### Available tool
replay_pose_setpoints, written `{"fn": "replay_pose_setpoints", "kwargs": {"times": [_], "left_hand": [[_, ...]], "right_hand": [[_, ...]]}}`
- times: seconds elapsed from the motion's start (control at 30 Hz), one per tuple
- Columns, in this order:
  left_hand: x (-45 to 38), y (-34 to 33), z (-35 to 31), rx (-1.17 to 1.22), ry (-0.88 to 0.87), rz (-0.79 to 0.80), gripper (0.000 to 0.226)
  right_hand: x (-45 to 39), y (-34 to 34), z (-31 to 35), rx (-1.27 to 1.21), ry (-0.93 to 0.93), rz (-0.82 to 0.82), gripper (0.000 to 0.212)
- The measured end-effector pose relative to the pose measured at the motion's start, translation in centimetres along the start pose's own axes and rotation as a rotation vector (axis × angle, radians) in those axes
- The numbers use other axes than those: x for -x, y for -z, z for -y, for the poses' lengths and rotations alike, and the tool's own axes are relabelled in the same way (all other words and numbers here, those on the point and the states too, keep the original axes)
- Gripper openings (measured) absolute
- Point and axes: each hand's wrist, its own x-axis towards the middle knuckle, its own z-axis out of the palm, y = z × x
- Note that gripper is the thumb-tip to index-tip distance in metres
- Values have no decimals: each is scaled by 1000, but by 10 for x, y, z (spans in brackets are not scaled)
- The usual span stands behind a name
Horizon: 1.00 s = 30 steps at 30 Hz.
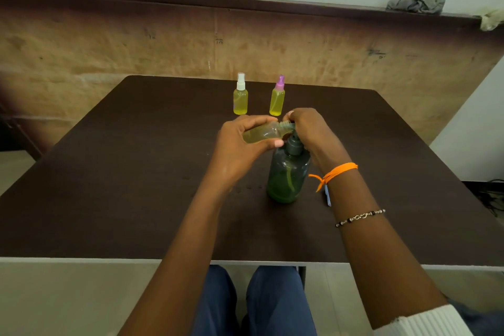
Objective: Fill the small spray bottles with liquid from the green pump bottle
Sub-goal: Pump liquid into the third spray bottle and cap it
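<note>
So the left hand is wrapped around a small uncapped spray bottle, thumb on the near side and fingers curled over the far side, holding it tipped almost sideways with the neck pointing right. There's yellowish liquid inside it. The right hand sits on top of the green pump bottle, fingers bent down over the pump head, which is mostly hidden under them, so I'd call that a grip on the pump. The open neck of the small bottle meets the pump spout right there under the right fingers; can't see the exact contact.

Both forearms come in from the near edge, angling toward each other. The right wrist has an orange thread tied on, and a beaded bracelet sits further down the arm.

The pump bottle stands upright on the dark table, about the middle. Further back, two more small bottles stand side by side, both with yellow liquid: a white-capped one on the left, a purple-capped one on the right.
</note>
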Motion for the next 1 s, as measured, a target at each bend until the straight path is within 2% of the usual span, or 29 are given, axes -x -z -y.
{"fn": "replay_pose_setpoints", "kwargs": {"times": [0.17, 0.3, 0.43, 0.5, 0.57, 0.63, 0.73, 0.83, 0.9, 1.0], "left_hand": [[-2, 0, -1, -11, -16, 0, 38], [0, 0, 3, -26, 3, 10, 39], [0, 0, 1, -14, 0, 3, 39], [-1, 0, -2, -2, -4, -1, 40], [-3, 0, -3, -5, -17, -4, 40], [-2, 0, -1, -12, -17, -15, 40], [-1, -2, 4, -2, -19, -19, 40], [0, -2, 5, -5, -18, -6, 40], [-1, -1, 4, -14, -20, -11, 40], [-2, -1, 0, -25, -37, -38, 40]], "right_hand": [[-1, 3, -3, -36, -23, -6, 28], [-2, 3, -2, 179, -114, 37, 29], [-3, 2, 9, 248, -167, 60, 36], [-3, 1, 12, 272, -92, 80, 37], [-2, 3, 11, 193, 17, 45, 36], [-2, 3, 3, 167, 15, 20, 35], [0, 1, -6, -9, -11, -32, 30], [2, -2, -12, -48, -22, -36, 22], [1, -2, -9, -37, -20, -56, 25], [-5, 0, 5, 175, -6, -8, 22]]}}
